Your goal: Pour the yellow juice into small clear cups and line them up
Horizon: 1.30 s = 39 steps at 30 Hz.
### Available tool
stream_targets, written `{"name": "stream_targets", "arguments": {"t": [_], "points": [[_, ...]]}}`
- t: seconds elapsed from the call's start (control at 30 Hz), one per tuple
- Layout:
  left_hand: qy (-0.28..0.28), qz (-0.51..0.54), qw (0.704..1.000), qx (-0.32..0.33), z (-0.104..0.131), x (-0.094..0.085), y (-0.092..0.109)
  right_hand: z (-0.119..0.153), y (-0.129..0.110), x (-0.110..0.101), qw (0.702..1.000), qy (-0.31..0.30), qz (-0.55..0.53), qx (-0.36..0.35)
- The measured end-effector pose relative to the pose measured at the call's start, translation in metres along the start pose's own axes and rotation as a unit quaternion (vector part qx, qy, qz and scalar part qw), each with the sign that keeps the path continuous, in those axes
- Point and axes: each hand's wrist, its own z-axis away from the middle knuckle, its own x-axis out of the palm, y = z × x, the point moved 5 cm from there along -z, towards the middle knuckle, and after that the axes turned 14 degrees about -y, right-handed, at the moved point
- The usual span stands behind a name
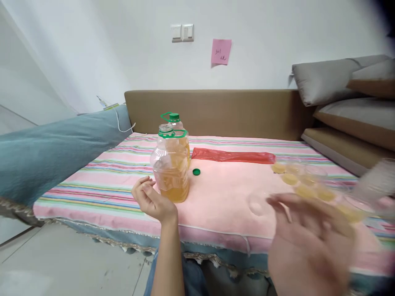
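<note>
My left hand [154, 201] is turned palm up beside the front large clear plastic bottle [171, 181], its fingers loosely curled and apart, with nothing in them. That bottle has a green handle ring, no cap, and is partly filled with amber liquid. A second bottle [174, 116] behind it wears its green cap. At the right, my right hand [311, 238] is smeared by motion. Its thumb and fingertips pinch at the edge of a faint clear plastic cup [256, 204] low over the pink cloth. Several clear cups [290, 179] holding amber liquid stand beyond this hand.
A loose green cap [196, 172] lies right of the front bottle. Behind it stretches a crumpled red plastic bag [233, 156]. A blurred stack of clear cups [378, 181] is at the right edge, below piled cushions [348, 119]. The bed's brown backboard [216, 113] runs along the wall.
</note>
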Motion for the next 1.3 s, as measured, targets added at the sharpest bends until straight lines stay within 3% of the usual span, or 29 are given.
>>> {"name": "stream_targets", "arguments": {"t": [0.07,0.2,0.33,0.43,0.6,0.93,1.13,1.23,1.3], "points": [[-0.018,0.028,0.997,-0.065,-0.004,-0.006,-0.011,-0.010,0.029,0.028,0.999,-0.023,-0.023,0.004],[-0.093,0.006,0.980,-0.176,-0.008,-0.012,-0.031,-0.022,0.105,0.082,0.987,-0.138,-0.001,0.082],[-0.182,-0.033,0.943,-0.278,-0.006,-0.013,-0.051,-0.030,0.161,0.123,0.972,-0.201,0.005,0.120],[-0.192,-0.011,0.917,-0.349,-0.001,-0.012,-0.061,-0.041,0.178,0.151,0.962,-0.243,-0.004,0.123],[-0.175,0.006,0.915,-0.362,0.001,-0.010,-0.057,-0.063,0.178,0.183,0.953,-0.280,-0.066,0.091],[-0.166,0.032,0.910,-0.378,0.004,-0.005,-0.058,-0.060,0.168,0.185,0.970,-0.212,-0.089,0.081],[-0.216,0.080,0.905,-0.357,0.000,-0.001,-0.063,-0.052,0.146,0.156,0.978,-0.169,-0.079,0.088],[-0.297,0.155,0.874,-0.352,0.001,0.007,-0.060,-0.046,0.125,0.126,0.979,-0.158,-0.079,0.101],[-0.407,0.227,0.821,-0.329,0.008,0.019,-0.048,-0.041,0.107,0.101,0.980,-0.147,-0.080,0.111]]}}
